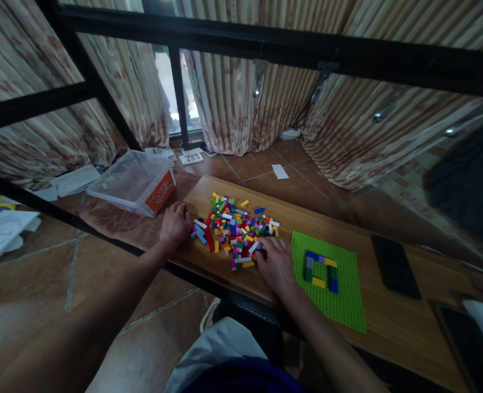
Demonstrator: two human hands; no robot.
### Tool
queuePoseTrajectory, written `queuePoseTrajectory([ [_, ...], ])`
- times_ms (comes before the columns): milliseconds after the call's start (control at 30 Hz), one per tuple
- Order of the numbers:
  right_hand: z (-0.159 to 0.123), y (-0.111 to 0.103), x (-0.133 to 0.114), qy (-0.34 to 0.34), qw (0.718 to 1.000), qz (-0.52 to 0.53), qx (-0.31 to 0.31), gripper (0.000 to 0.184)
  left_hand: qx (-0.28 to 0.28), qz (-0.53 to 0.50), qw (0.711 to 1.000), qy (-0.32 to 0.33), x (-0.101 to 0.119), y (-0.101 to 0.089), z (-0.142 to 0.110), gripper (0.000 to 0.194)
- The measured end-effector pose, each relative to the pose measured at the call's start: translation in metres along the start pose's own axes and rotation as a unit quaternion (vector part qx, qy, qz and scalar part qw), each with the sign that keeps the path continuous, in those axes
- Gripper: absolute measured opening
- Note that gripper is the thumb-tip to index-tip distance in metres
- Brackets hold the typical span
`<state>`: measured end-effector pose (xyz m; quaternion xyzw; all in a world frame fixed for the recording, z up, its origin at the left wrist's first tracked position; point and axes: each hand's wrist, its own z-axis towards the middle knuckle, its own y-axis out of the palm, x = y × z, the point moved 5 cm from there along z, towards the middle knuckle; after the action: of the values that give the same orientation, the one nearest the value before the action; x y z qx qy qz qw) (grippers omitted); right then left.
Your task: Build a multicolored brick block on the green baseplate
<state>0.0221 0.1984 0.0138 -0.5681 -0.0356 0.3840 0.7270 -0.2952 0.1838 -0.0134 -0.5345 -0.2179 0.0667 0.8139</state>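
Left grip (175, 222) and right grip (277, 265) flank the brick pile (236, 239); whether grasping, I cannot tell.

dim | daylight through window (166, 82) | soft detail | edges stretched

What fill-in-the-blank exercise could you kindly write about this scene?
The colour of the baseplate under the brick frame is ____.
Of the left hand and the right hand, the ____ is nearer the plastic box.
The main colour of the box's label is ____.

Missing words: green; left; orange.
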Motion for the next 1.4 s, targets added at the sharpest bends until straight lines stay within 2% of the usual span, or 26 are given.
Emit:
queuePoseTrajectory([
  [133, 0.003, 0.006, 0.0, -0.009, 1.0, -0.011, -0.004, 0.021, 0.003, -0.002, 1.0, -0.003, 0.0, 0.0, 0.0, 0.037],
  [233, 0.004, 0.004, -0.001, 0.0, 1.0, 0.021, 0.013, 0.019, 0.001, -0.009, 1.0, -0.007, -0.001, 0.0, -0.001, 0.037],
  [400, -0.008, -0.019, 0.013, 0.055, 0.989, 0.119, 0.07, 0.019, -0.003, -0.007, 1.0, -0.006, -0.001, 0.0, -0.001, 0.038],
  [500, -0.023, -0.037, 0.03, 0.098, 0.982, 0.125, 0.106, 0.02, -0.005, 0.0, 1.0, -0.005, -0.001, 0.0, -0.001, 0.039],
  [600, -0.036, -0.043, 0.043, 0.133, 0.978, 0.116, 0.11, 0.021, -0.001, 0.004, 1.0, -0.009, -0.001, 0.0, 0.0, 0.039],
  [900, -0.033, -0.029, 0.044, 0.111, 0.977, 0.175, 0.049, 0.029, -0.004, 0.001, 1.0, -0.007, 0.001, -0.003, 0.0, 0.039],
  [1033, -0.037, -0.029, 0.048, 0.147, 0.969, 0.194, 0.052, 0.034, -0.005, -0.003, 1.0, -0.009, 0.0, -0.002, 0.0, 0.039],
  [1200, -0.04, -0.024, 0.049, 0.178, 0.97, 0.159, 0.045, 0.037, -0.006, -0.012, 1.0, -0.012, -0.002, 0.0, 0.0, 0.039],
  [1400, -0.034, -0.014, 0.047, 0.172, 0.979, 0.104, 0.033, 0.043, -0.004, -0.014, 1.0, -0.012, -0.001, 0.0, 0.0, 0.039],
])
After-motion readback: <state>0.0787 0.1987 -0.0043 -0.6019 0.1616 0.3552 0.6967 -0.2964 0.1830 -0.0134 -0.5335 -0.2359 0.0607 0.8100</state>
